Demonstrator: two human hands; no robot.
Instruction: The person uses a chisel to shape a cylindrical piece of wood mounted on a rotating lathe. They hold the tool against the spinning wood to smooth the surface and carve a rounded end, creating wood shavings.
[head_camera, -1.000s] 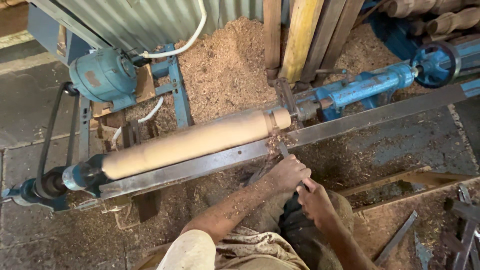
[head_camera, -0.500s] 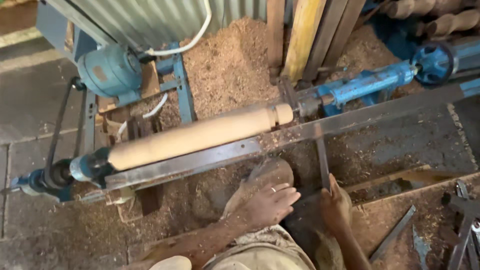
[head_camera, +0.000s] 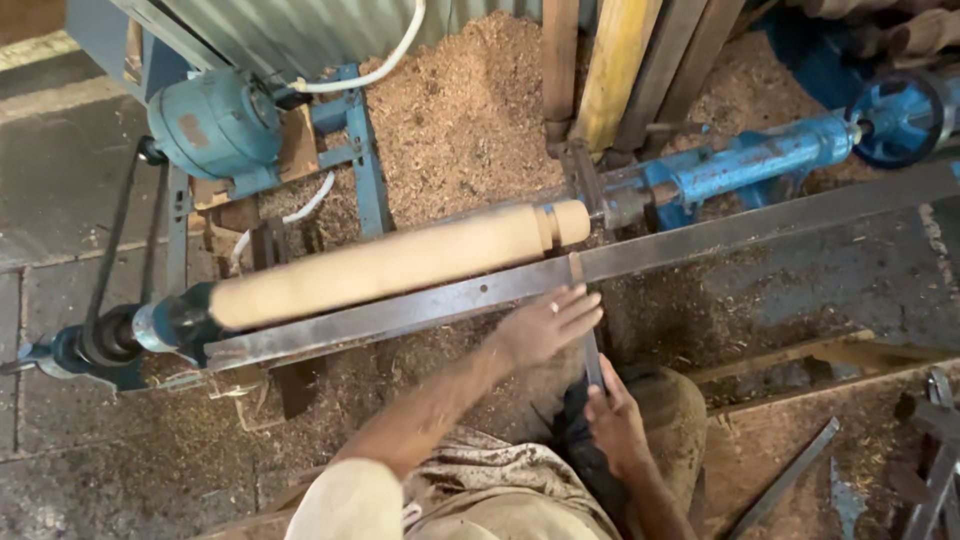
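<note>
A long pale wooden cylinder (head_camera: 390, 262) is mounted in a lathe and has a groove near its right end. A grey steel tool-rest bar (head_camera: 420, 305) runs along its front. A flat metal chisel (head_camera: 590, 352) lies across the bar, its tip at the bar's edge below the grooved end. My left hand (head_camera: 545, 325) lies flat with fingers stretched out, over the chisel blade and touching the bar. My right hand (head_camera: 615, 420) grips the chisel's dark handle close to my lap.
A blue motor (head_camera: 215, 122) with a belt sits at the back left, and the blue tailstock (head_camera: 750, 165) with its handwheel (head_camera: 900, 115) at the right. Sawdust (head_camera: 465, 110) is heaped behind the lathe. Wooden posts (head_camera: 620, 60) stand behind, and metal bars (head_camera: 785, 480) lie at lower right.
My left hand drew back from the bar with fingers spread, then reached forward again onto the blade at the bar. The chisel stayed in my right hand.
</note>
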